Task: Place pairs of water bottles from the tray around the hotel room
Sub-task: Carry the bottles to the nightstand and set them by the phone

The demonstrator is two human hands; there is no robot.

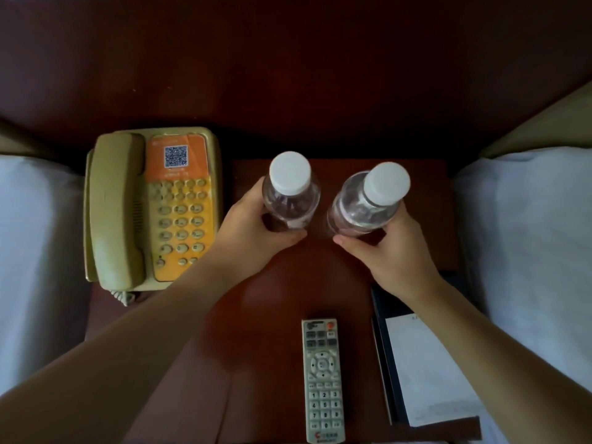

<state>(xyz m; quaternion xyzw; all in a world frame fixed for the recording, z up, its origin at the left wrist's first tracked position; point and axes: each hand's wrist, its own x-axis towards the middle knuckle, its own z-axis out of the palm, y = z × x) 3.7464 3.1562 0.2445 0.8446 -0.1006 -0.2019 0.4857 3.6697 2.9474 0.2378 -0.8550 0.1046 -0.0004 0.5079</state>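
Two clear water bottles with white caps stand side by side over the back of a dark wooden nightstand [275,293]. My left hand [256,232] grips the left bottle [290,190] round its lower body. My right hand [387,248] grips the right bottle [368,200], which leans to the right. Both bottle bases are hidden by my fingers, so I cannot tell whether they touch the wood. No tray is in view.
A beige and orange telephone [150,209] fills the nightstand's left side. A white remote control [323,379] lies at the front middle, a black folder with white paper [426,363] at the front right. White beds flank the nightstand, left bed [35,251] and right bed [528,235].
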